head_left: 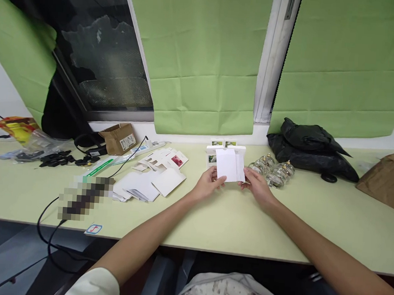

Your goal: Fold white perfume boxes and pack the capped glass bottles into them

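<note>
Both of my hands hold up a white, creased piece of folded cardboard (226, 165), its plain side towards me. My left hand (208, 184) pinches its lower left corner, the thumb across the front. Its right edge is gripped by my right hand (257, 186), with the fingers partly behind it. Just past the cardboard stand small white boxes with green pictures (231, 144), partly hidden. To the right of my right hand lie several clear, rounded glass pieces with gold tips (279, 175), apparently in clear wrapping.
Flat white cardboard pieces (143, 184) and picture-printed ones (174, 158) lie to the left. Beyond them are a brown carton (119, 140), cables and a power strip (149, 148). Black plastic bags (313, 151) and a brown paper package (388, 179) occupy the right of the table (305, 233).
</note>
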Tool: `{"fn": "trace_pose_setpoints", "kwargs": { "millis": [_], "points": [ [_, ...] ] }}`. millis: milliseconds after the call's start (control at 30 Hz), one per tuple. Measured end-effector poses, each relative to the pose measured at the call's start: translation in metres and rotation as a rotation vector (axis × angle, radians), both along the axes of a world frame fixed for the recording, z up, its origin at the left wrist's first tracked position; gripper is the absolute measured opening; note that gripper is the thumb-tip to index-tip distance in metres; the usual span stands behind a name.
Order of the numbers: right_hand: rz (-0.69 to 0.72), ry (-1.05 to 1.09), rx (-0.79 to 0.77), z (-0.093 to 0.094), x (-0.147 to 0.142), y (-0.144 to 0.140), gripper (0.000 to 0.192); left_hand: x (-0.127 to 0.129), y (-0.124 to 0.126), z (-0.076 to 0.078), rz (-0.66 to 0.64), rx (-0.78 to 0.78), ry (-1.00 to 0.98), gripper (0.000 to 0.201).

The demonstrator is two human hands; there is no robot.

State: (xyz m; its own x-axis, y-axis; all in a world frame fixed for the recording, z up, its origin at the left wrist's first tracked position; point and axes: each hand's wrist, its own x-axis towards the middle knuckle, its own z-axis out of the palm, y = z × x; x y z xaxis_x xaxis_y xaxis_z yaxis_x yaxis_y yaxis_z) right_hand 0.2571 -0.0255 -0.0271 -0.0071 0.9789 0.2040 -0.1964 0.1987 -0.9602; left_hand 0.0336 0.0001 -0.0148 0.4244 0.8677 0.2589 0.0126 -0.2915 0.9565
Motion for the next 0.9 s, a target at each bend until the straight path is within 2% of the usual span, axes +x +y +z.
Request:
{"fn": "trace_pose_setpoints", "kwargs": {
  "millis": [267, 600, 900],
  "points": [
    [0.073, -0.088, 0.034, 0.0031, -0.0024, -0.0027, 0.046, 0.0022, 0.0003, -0.0021, 0.011, 0.019, -0.018, 0.057],
    [-0.039, -0.239, 0.079, 0.0058, 0.0010, -0.0030, 0.052, -0.0002, -0.0018, -0.0017, -0.020, 0.007, 0.024, 0.054],
    [-0.039, -0.261, 0.103, 0.0090, -0.0002, -0.0050, 0.054, -0.0017, -0.0043, 0.0048, -0.053, -0.033, 0.007, 0.059]
  ]
}}
